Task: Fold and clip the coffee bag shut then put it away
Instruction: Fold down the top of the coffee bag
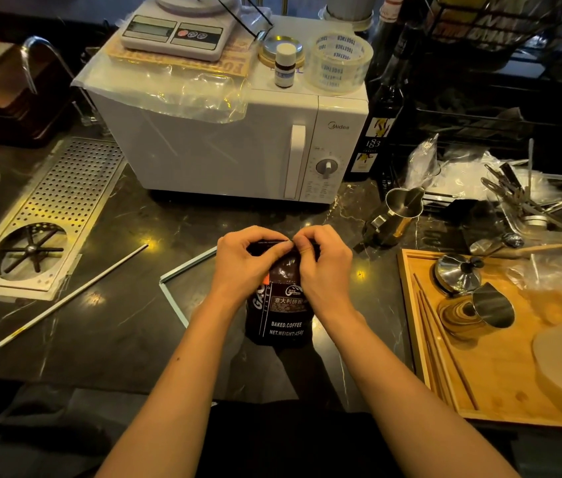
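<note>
A dark brown coffee bag with white lettering stands upright on the black marble counter, near its front edge. My left hand pinches the left part of the bag's top edge. My right hand pinches the right part, fingertips nearly touching those of the left. The top edge is mostly hidden under my fingers. A pale blue bent bar, possibly a sealing clip, lies on the counter just left of the bag. A long white rod lies further left.
A white microwave carrying a scale and a tape roll stands behind. A perforated metal drain tray sits left. Steel pitchers and a wooden tray with a cup and chopsticks lie right. A dark bottle stands beside the microwave.
</note>
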A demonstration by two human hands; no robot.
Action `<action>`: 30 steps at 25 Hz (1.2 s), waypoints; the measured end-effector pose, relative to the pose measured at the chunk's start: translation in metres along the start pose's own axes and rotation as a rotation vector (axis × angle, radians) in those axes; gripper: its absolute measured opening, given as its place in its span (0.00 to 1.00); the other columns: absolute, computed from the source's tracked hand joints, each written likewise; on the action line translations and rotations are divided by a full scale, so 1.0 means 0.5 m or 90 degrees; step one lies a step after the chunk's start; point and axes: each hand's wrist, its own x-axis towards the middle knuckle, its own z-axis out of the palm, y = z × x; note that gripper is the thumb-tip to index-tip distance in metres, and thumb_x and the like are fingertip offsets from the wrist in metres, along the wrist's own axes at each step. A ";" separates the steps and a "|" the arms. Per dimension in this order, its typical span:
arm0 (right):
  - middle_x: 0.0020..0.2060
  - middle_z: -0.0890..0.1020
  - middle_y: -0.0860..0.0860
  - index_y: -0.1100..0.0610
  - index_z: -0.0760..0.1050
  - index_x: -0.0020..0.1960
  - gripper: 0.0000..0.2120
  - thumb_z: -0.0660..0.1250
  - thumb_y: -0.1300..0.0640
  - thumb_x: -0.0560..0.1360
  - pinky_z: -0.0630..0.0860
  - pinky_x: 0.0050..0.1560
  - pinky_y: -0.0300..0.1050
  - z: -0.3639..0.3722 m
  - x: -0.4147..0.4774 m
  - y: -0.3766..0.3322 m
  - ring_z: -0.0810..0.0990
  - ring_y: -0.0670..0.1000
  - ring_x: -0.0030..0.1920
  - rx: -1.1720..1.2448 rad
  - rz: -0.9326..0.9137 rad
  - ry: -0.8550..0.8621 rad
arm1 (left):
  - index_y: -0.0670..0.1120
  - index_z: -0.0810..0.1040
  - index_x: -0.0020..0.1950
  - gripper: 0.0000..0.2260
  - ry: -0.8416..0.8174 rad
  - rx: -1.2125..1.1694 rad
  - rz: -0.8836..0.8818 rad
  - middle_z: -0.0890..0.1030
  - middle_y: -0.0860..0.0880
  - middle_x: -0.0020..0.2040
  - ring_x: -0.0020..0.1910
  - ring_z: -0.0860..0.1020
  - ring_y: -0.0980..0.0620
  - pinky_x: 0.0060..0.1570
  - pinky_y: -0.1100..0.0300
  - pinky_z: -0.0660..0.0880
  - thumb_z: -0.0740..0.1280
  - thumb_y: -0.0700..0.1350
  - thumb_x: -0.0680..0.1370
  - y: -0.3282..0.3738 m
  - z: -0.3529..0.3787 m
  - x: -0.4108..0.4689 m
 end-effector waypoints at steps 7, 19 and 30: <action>0.40 0.80 0.48 0.55 0.80 0.44 0.04 0.68 0.62 0.76 0.71 0.45 0.30 -0.001 -0.005 -0.001 0.77 0.42 0.43 0.024 0.001 0.008 | 0.50 0.84 0.43 0.02 0.009 -0.041 -0.036 0.84 0.58 0.38 0.42 0.82 0.58 0.43 0.65 0.78 0.74 0.43 0.74 -0.018 -0.004 -0.001; 0.34 0.83 0.40 0.45 0.80 0.39 0.08 0.74 0.57 0.73 0.77 0.42 0.37 -0.029 0.001 0.004 0.81 0.41 0.38 0.188 0.167 -0.015 | 0.54 0.86 0.39 0.04 0.064 -0.239 -0.151 0.86 0.54 0.37 0.39 0.84 0.58 0.39 0.65 0.79 0.76 0.45 0.70 -0.020 0.010 -0.010; 0.33 0.84 0.54 0.48 0.81 0.42 0.05 0.71 0.57 0.76 0.81 0.38 0.50 -0.048 -0.008 0.019 0.83 0.53 0.35 0.320 0.281 -0.035 | 0.51 0.86 0.45 0.08 0.000 -0.318 -0.198 0.87 0.49 0.42 0.43 0.85 0.51 0.41 0.60 0.81 0.69 0.52 0.74 -0.019 0.003 -0.013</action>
